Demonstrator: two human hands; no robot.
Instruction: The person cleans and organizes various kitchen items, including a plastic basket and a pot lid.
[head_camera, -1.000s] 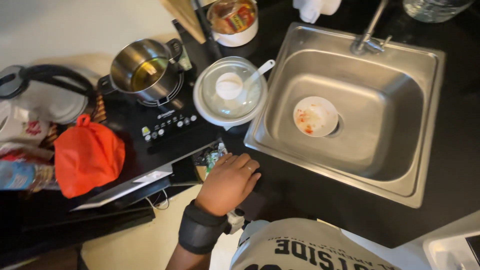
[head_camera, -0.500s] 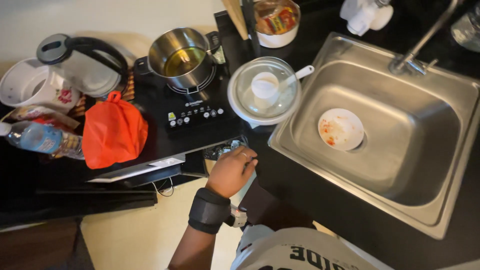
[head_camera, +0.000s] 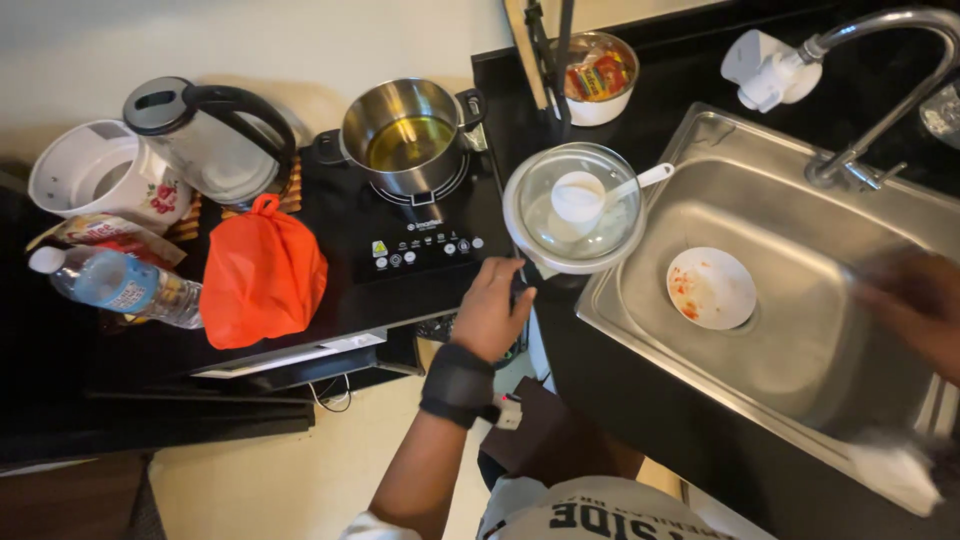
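Observation:
My left hand (head_camera: 490, 310), with a black band on the wrist, rests with bent fingers on the front right corner of the black induction cooker (head_camera: 400, 250). Whether it grips anything is hidden by the fingers. A steel pot (head_camera: 405, 135) with yellowish liquid stands on the cooker. Right beside the hand, a white bowl under a glass lid (head_camera: 575, 205) with a white spoon sits on the counter. My right hand (head_camera: 915, 305) is blurred over the right side of the steel sink (head_camera: 800, 350). A small white dish (head_camera: 710, 288) with red smears lies in the sink.
An orange bag (head_camera: 262, 272), a kettle (head_camera: 205, 135), a white jug (head_camera: 95, 180) and a water bottle (head_camera: 110, 285) stand left of the cooker. A bowl of packets (head_camera: 600, 80) is at the back. The tap (head_camera: 870, 90) arches over the sink. Something white and blurred (head_camera: 890, 470) lies at the sink's near edge.
The view has shifted right and the sink now fills more of it. My left hand moved up to the cooker's corner. My right hand has come into view over the sink.

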